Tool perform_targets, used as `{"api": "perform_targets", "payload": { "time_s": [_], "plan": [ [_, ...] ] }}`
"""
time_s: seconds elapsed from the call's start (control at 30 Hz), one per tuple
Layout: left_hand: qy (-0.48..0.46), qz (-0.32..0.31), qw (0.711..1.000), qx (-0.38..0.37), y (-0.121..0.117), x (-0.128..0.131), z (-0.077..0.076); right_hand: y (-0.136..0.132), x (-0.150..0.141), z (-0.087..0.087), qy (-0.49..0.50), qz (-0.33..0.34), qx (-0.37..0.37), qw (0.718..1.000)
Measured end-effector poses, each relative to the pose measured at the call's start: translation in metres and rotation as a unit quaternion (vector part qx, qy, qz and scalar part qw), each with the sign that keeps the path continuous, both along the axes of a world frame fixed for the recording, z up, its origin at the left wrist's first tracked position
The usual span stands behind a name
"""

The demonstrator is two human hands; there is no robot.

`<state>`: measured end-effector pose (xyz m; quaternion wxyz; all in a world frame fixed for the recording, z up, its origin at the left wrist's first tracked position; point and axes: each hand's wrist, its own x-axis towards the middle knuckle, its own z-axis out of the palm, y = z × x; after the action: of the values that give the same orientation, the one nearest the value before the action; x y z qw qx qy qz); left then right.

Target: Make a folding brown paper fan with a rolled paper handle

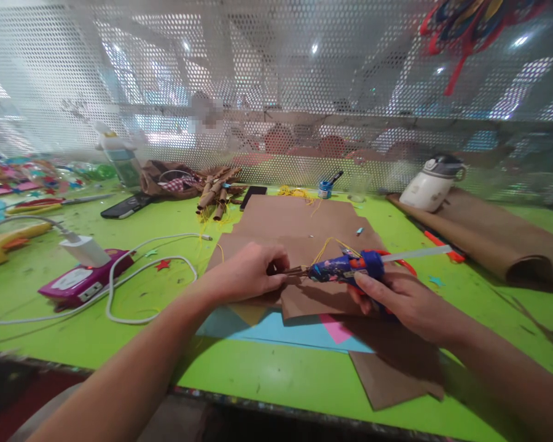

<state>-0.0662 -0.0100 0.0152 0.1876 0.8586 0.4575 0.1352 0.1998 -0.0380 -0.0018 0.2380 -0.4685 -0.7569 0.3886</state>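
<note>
My right hand (pixel 396 301) is wrapped round a blue glue gun (pixel 334 268), whose nozzle points left. A whitish glue stick (pixel 417 253) sticks out of its back end. My left hand (pixel 253 273) is closed in a pinch on thin brown strips (pixel 296 271), which look like twigs or twisted paper. The nozzle is at the right end of these strips; whether it touches them I cannot tell. Under both hands lie sheets of brown paper (pixel 299 215). A yellow thread (pixel 325 245) loops just behind the nozzle.
At left are a purple power strip (pixel 85 279) with a white charger (pixel 85 252) and cable. Rolled brown paper tubes (pixel 214 190), phones (pixel 126 205) and a small blue jar (pixel 325 189) stand behind. A white bottle (pixel 428 184) leans on a brown paper roll (pixel 502 233) at right.
</note>
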Motion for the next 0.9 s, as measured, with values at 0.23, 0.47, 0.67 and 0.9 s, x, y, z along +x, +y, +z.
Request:
{"api": "perform_targets", "payload": {
  "time_s": [0.23, 0.47, 0.67, 0.9],
  "plan": [
    [0.012, -0.024, 1.000, 0.000, 0.0017, -0.0008, -0.0026, -0.0007, 0.0015, 0.0012, -0.032, -0.005, 0.022, 0.999],
    [0.027, -0.048, 0.998, 0.030, 0.0033, -0.0007, -0.0074, -0.0012, 0.0035, -0.0038, -0.050, -0.012, 0.054, 0.997],
    [0.035, -0.047, 0.998, 0.025, 0.0009, 0.0003, -0.0045, -0.0046, 0.0023, 0.0021, -0.066, -0.025, 0.077, 0.995],
    [0.035, -0.034, 0.998, 0.030, 0.0008, 0.0000, -0.0045, -0.0038, 0.0034, 0.0047, -0.072, -0.021, 0.070, 0.995]
  ]
}}
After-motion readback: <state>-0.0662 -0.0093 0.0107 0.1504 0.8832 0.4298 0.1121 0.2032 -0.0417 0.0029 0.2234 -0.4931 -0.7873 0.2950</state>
